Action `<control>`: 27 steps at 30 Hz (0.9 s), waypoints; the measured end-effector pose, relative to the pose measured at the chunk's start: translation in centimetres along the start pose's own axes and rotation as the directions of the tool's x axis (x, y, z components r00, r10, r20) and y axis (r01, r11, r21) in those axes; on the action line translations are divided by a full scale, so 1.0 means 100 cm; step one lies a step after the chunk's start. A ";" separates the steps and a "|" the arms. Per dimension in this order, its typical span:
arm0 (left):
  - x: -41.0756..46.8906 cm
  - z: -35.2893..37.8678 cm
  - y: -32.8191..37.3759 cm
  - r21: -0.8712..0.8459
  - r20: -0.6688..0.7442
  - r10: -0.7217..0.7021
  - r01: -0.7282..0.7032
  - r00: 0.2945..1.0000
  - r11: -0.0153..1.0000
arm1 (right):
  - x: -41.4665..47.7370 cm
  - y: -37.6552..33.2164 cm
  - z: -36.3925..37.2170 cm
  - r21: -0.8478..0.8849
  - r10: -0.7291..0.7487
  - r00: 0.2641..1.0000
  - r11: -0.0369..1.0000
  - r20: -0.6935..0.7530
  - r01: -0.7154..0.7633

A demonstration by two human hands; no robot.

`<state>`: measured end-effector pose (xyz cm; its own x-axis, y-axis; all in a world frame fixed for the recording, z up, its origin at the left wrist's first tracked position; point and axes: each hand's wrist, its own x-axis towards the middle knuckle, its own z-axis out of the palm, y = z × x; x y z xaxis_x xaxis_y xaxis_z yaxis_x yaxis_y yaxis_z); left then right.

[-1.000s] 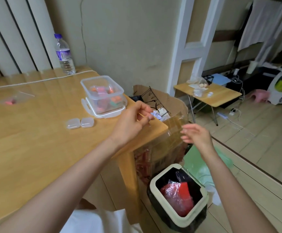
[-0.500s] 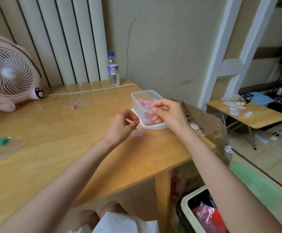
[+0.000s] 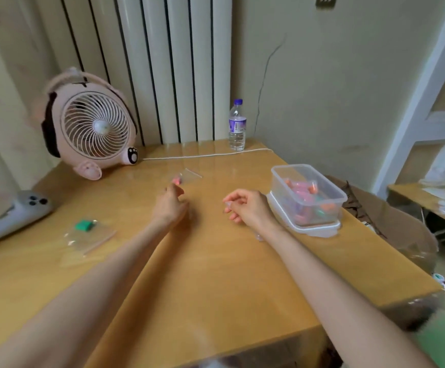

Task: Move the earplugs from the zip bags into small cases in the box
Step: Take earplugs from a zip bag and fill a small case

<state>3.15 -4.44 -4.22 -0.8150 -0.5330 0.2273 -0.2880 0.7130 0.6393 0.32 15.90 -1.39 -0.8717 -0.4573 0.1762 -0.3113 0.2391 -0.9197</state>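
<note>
Open clear box [image 3: 282, 191]; flat zip bag [image 3: 188, 177] apart

Left hand [image 3: 171, 205] and right hand [image 3: 247, 209] extend forward, fingers [image 3: 233, 200] loosely curled.

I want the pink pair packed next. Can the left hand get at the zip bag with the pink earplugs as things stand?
Probably yes: the left hand is right beside the zip bag, and nothing stands between them.
</note>
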 end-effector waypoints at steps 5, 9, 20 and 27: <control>0.039 0.007 -0.008 0.049 -0.047 -0.054 0.056 0.997 0.997 | 0.023 0.003 0.011 0.011 0.025 1.000 1.000 0.000 -0.025; 0.067 0.015 -0.015 0.192 0.067 -0.020 0.007 0.998 0.981 | 0.035 0.005 0.019 0.019 0.024 1.000 1.000 0.009 -0.024; 0.042 0.008 0.008 -0.159 -0.157 0.122 -0.147 0.980 0.976 | 0.046 0.023 0.022 -0.016 -0.007 0.985 1.000 -0.170 0.004; -0.022 -0.017 0.037 -0.860 0.259 -0.083 0.269 0.962 0.434 | 0.042 0.006 0.022 0.187 0.158 0.987 0.971 -0.017 -0.152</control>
<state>4.76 -1.44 -1.11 -0.8906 -0.4542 -0.0242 0.0887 -0.2258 0.9701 -2.67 12.25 -1.94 -0.9163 -0.3991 0.0346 -0.0990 0.1418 -0.9849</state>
